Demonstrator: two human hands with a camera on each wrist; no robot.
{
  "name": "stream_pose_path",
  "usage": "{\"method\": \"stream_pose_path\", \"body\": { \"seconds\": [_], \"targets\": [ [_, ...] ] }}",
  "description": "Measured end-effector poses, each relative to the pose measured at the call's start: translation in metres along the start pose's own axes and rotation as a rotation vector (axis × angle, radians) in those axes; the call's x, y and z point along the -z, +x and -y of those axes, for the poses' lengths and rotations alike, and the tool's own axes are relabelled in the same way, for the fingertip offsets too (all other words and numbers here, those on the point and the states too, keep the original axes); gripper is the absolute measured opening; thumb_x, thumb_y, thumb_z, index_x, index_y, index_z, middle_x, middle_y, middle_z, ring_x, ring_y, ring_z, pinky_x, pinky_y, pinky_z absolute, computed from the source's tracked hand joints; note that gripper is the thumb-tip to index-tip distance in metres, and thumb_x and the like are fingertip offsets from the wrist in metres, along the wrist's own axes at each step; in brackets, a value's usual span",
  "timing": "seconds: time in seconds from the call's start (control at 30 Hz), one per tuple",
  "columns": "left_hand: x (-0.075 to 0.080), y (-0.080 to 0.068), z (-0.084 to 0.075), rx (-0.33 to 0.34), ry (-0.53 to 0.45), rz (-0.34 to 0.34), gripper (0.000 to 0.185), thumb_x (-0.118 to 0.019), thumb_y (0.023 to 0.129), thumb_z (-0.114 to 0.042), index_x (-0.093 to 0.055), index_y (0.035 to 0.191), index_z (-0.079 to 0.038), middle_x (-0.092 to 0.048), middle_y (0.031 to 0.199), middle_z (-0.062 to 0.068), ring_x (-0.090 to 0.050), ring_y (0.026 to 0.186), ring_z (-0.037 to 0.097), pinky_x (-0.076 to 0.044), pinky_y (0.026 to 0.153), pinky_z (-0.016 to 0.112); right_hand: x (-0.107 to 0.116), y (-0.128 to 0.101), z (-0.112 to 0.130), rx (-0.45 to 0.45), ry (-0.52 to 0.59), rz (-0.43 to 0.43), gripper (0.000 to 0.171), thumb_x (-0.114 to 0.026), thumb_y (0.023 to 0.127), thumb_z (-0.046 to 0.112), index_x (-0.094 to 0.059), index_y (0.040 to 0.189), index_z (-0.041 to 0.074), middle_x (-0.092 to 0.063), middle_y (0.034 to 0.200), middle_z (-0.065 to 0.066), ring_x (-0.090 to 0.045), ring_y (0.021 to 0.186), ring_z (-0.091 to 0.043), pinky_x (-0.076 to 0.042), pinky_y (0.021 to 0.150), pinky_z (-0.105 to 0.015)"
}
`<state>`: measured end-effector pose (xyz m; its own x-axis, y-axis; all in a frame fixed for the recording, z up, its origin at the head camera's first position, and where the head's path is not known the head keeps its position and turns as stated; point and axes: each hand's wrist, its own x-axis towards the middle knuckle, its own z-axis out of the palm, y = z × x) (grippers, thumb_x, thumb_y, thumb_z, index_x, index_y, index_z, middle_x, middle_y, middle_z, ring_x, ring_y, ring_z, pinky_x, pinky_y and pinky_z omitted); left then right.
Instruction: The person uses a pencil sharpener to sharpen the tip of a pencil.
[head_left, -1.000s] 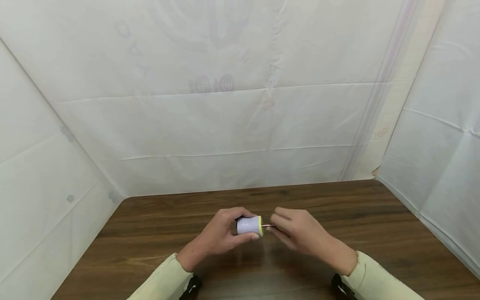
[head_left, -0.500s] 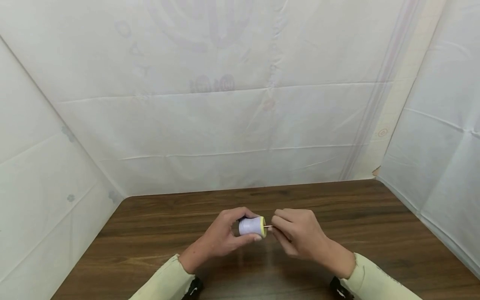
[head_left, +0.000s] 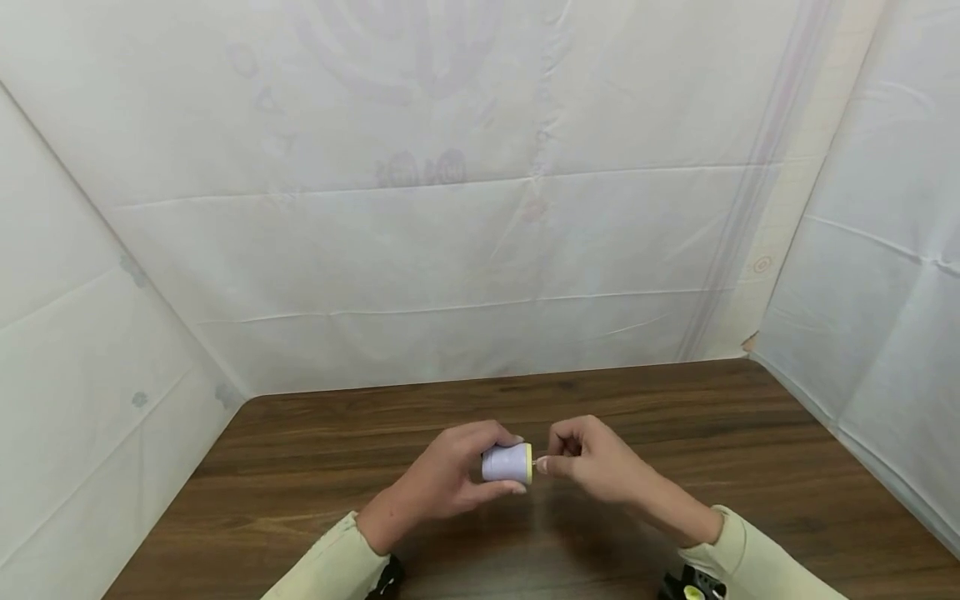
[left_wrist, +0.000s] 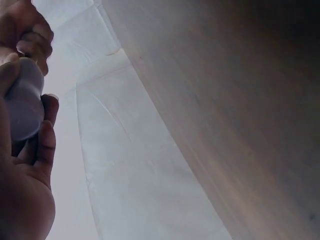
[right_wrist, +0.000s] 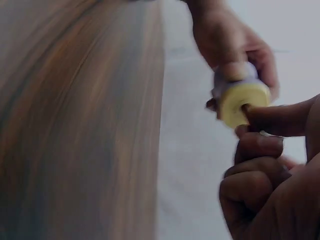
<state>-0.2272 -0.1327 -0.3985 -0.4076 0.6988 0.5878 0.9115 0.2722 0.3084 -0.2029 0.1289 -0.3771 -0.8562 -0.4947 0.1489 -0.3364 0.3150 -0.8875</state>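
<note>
White sheets behind our dark wooden table (head_left: pixel 300 467), our left hand (head_left: pixel 450 479) curled around a lilac spool (head_left: pixel 506 463) held above the tabletop, its yellow end (right_wrist: pixel 245 102) facing right, our right hand (head_left: pixel 592 462) with fingertips pinched together against that end.

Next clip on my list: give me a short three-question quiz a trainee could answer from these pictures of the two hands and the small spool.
1. True or false: the left hand grips the pale purple spool above the table.
2. Which part of the spool faces the right hand? A) the yellow end B) the purple side C) a metal cap
3. Fill in: in the right wrist view, a fingertip of the right hand touches the ______ of the yellow end.

Key: 1 true; 2 A; 3 middle. Whether the thin stick is still there cannot be told, since the fingers hide that spot.
</note>
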Motion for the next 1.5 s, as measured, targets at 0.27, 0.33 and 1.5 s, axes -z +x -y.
{"method": "stream_pose_path", "body": {
  "seconds": [0.27,0.33,1.5],
  "targets": [
    [0.0,-0.002,-0.002,0.001,0.013,0.017,0.039,-0.084,0.095,-0.033,-0.064,0.123,-0.015,-0.07,0.114,-0.004,-0.065,0.095,0.004,-0.054,0.079,0.017,0.009,0.004,-0.006,-0.203,0.234,0.169,0.029,-0.074,0.097,0.017,-0.058,0.077,0.004,-0.042,0.061,0.005,-0.031,0.05,-0.008,-0.029,0.046,-0.025],
    [0.001,-0.002,-0.001,0.011,0.004,0.003,0.038,-0.084,0.095,-0.033,-0.064,0.122,-0.016,-0.07,0.114,-0.004,-0.064,0.093,0.005,-0.053,0.079,0.017,0.008,0.005,-0.006,-0.104,0.119,0.135,0.023,-0.075,0.096,0.015,-0.063,0.082,0.003,-0.05,0.065,0.005,-0.04,0.054,-0.008,-0.036,0.049,-0.025],
    [0.004,0.006,-0.001,0.163,-0.255,-0.062,0.026,-0.081,0.097,-0.02,-0.063,0.115,-0.015,-0.074,0.111,0.002,-0.065,0.082,0.007,-0.057,0.063,0.025,0.002,0.018,-0.004,1.304,-0.999,-0.643,0.029,-0.059,0.111,0.016,-0.074,0.089,0.003,-0.063,0.079,-0.002,-0.047,0.063,-0.015,-0.033,0.059,-0.026]
  ]
}}
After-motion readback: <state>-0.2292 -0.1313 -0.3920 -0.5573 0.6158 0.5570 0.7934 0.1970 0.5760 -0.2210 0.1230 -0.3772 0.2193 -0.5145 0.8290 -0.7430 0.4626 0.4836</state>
